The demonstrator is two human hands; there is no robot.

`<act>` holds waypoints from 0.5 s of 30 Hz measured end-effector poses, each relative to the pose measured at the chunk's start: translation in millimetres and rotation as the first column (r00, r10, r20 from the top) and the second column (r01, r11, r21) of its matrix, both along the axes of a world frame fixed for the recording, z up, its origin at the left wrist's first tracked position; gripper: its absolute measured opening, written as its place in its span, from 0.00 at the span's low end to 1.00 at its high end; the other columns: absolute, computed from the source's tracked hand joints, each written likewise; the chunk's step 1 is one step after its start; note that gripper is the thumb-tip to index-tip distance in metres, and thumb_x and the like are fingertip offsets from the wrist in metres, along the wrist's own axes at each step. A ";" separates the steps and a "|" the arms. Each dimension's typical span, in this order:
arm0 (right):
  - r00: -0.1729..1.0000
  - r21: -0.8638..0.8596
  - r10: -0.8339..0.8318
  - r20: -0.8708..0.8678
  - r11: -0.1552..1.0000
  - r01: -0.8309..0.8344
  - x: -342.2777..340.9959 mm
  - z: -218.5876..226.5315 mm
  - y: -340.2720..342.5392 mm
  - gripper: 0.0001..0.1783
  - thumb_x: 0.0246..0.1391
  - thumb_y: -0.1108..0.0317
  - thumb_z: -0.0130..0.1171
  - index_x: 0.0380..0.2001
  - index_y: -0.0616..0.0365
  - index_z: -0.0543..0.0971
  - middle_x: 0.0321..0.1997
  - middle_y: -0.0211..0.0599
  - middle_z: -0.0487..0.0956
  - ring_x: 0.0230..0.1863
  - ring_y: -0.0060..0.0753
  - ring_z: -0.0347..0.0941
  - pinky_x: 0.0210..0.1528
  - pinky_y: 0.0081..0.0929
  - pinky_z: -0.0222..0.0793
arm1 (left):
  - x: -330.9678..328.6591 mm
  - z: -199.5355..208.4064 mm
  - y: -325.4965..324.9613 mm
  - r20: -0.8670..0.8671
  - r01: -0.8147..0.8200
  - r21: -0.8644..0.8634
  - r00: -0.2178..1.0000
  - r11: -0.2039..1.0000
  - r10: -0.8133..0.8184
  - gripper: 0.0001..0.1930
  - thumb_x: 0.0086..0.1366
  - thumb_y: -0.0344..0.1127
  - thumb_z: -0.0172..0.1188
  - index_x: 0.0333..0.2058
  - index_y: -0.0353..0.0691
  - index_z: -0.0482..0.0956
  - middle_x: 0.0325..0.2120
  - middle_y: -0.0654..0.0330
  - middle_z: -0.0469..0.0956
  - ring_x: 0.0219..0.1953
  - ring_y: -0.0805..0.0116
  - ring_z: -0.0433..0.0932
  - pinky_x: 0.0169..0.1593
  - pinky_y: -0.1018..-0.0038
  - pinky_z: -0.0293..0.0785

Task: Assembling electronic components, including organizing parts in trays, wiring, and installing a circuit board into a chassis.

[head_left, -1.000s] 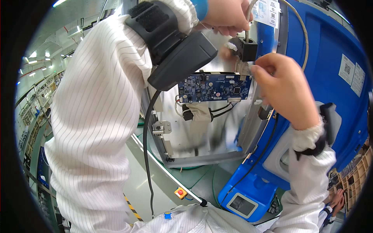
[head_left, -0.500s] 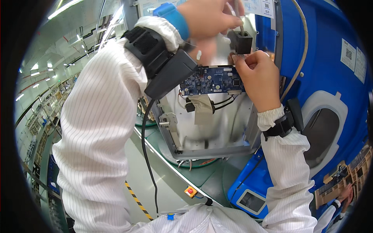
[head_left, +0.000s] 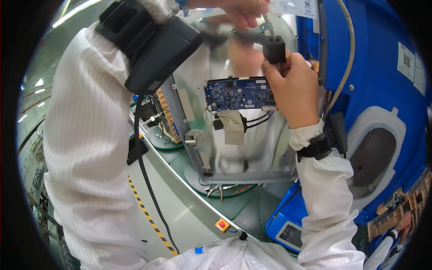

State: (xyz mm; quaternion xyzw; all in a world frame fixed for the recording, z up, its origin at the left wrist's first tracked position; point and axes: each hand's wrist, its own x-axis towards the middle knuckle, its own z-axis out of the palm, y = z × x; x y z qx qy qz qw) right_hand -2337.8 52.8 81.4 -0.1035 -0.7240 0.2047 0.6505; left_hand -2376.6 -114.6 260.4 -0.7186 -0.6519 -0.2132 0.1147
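Note:
At the top of the view, my left hand (head_left: 243, 12) has its fingers curled together around the upper part of a grey cable (head_left: 269, 28); the exact grip is partly cut off by the frame. The cable runs down into a black ferrite block (head_left: 275, 50). My right hand (head_left: 294, 87) closes its thumb and fingers at the lower end of this block, hiding what comes out beneath. Just left of the right hand, a blue circuit board (head_left: 238, 93) is fixed on a shiny metal panel (head_left: 220, 157). Beige tape (head_left: 234, 127) covers black cables below the board.
A blue machine housing (head_left: 373, 58) with a pale-framed opening (head_left: 375, 153) stands on the right, a thick grey hose (head_left: 352, 45) along it. A red stop button (head_left: 221, 224) sits at the green bench edge. A black cable (head_left: 144, 166) hangs from my left wrist device (head_left: 162, 49).
My left hand has moved up and to the left, sliding away from the ferrite block. My right hand has shifted slightly left and up against the block. The view has shifted a little.

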 end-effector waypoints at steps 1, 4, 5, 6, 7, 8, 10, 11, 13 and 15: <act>1.000 0.002 -0.005 0.000 1.000 0.005 0.1 1.2 -0.2 0.18 0.52 0.59 0.61 0.40 0.61 0.79 0.29 0.45 0.82 0.32 0.48 0.80 0.37 0.39 0.74 | -5.4 -0.9 4.2 0.000 0.005 0.002 1.000 1.000 -0.005 0.06 0.65 0.27 0.59 0.37 0.30 0.74 0.29 0.54 0.81 0.31 0.68 0.84 0.36 0.75 0.83; 0.999 -0.025 -0.042 0.017 0.999 0.043 1.2 1.8 -3.2 0.17 0.52 0.60 0.61 0.39 0.61 0.79 0.29 0.45 0.82 0.31 0.49 0.79 0.35 0.40 0.73 | -25.5 -2.4 17.9 0.125 0.014 0.060 0.992 0.998 -0.022 0.04 0.64 0.24 0.59 0.35 0.31 0.74 0.28 0.55 0.81 0.31 0.69 0.83 0.36 0.76 0.82; 0.999 -0.045 -0.047 0.021 0.998 0.048 3.9 3.3 -4.1 0.16 0.51 0.60 0.61 0.39 0.61 0.79 0.28 0.45 0.81 0.30 0.49 0.79 0.35 0.40 0.73 | -24.8 -2.4 18.3 0.152 0.041 0.059 0.987 0.997 -0.049 0.04 0.63 0.24 0.59 0.35 0.31 0.74 0.28 0.55 0.81 0.30 0.69 0.83 0.35 0.76 0.82; 0.998 -0.066 -0.051 0.027 0.996 0.053 5.6 4.5 -3.9 0.16 0.51 0.60 0.61 0.38 0.61 0.79 0.27 0.44 0.81 0.30 0.49 0.79 0.34 0.41 0.72 | -24.0 -3.0 19.1 0.180 0.068 0.059 0.981 0.996 -0.077 0.04 0.63 0.23 0.60 0.34 0.31 0.74 0.28 0.55 0.81 0.29 0.69 0.83 0.34 0.77 0.82; 0.998 -0.070 -0.051 0.031 0.996 0.053 2.8 4.5 -2.9 0.16 0.51 0.60 0.61 0.38 0.61 0.79 0.27 0.44 0.81 0.30 0.49 0.79 0.34 0.41 0.72 | -28.9 -3.6 21.5 0.214 0.093 0.057 0.971 0.994 -0.103 0.03 0.63 0.23 0.60 0.33 0.32 0.73 0.27 0.55 0.81 0.28 0.70 0.83 0.33 0.77 0.82; 0.998 -0.076 -0.057 0.025 0.995 0.059 -0.2 4.5 -1.3 0.16 0.51 0.60 0.62 0.36 0.61 0.78 0.25 0.44 0.80 0.28 0.49 0.78 0.33 0.40 0.72 | -34.1 -3.1 26.5 0.219 0.093 0.053 0.970 0.994 -0.102 0.03 0.63 0.23 0.60 0.33 0.32 0.73 0.27 0.55 0.81 0.28 0.70 0.83 0.33 0.77 0.82; 0.998 -0.088 -0.062 0.022 0.994 0.064 -6.3 3.6 3.2 0.16 0.51 0.59 0.62 0.34 0.62 0.78 0.23 0.43 0.80 0.26 0.48 0.78 0.31 0.40 0.71 | -42.2 -3.5 38.4 0.239 -0.038 0.063 0.971 0.997 0.022 0.02 0.64 0.23 0.59 0.34 0.31 0.74 0.27 0.55 0.81 0.28 0.70 0.83 0.32 0.77 0.82; 0.998 -0.094 -0.058 0.000 0.994 0.057 -8.8 3.2 5.8 0.16 0.51 0.59 0.63 0.32 0.62 0.77 0.21 0.43 0.78 0.24 0.47 0.77 0.30 0.39 0.71 | -47.2 -4.8 40.0 0.242 -0.040 0.057 0.970 0.998 0.025 0.02 0.64 0.23 0.59 0.34 0.31 0.74 0.27 0.55 0.81 0.28 0.70 0.83 0.32 0.77 0.82; 0.998 -0.106 -0.059 -0.024 0.993 0.056 -12.7 2.6 9.4 0.16 0.51 0.58 0.63 0.30 0.63 0.77 0.19 0.43 0.77 0.22 0.45 0.76 0.29 0.39 0.70 | -54.2 -9.4 39.8 0.338 0.025 0.046 0.940 0.999 -0.039 0.02 0.64 0.24 0.59 0.34 0.32 0.75 0.27 0.56 0.81 0.28 0.71 0.83 0.32 0.78 0.81; 0.995 -0.089 -0.101 0.003 0.991 0.101 -13.8 4.1 9.2 0.17 0.50 0.58 0.65 0.27 0.63 0.76 0.17 0.43 0.76 0.20 0.42 0.75 0.26 0.37 0.69 | -52.7 -11.6 45.4 0.265 -0.107 0.078 0.961 0.991 0.083 0.02 0.63 0.24 0.59 0.34 0.32 0.75 0.25 0.57 0.80 0.26 0.72 0.82 0.29 0.79 0.80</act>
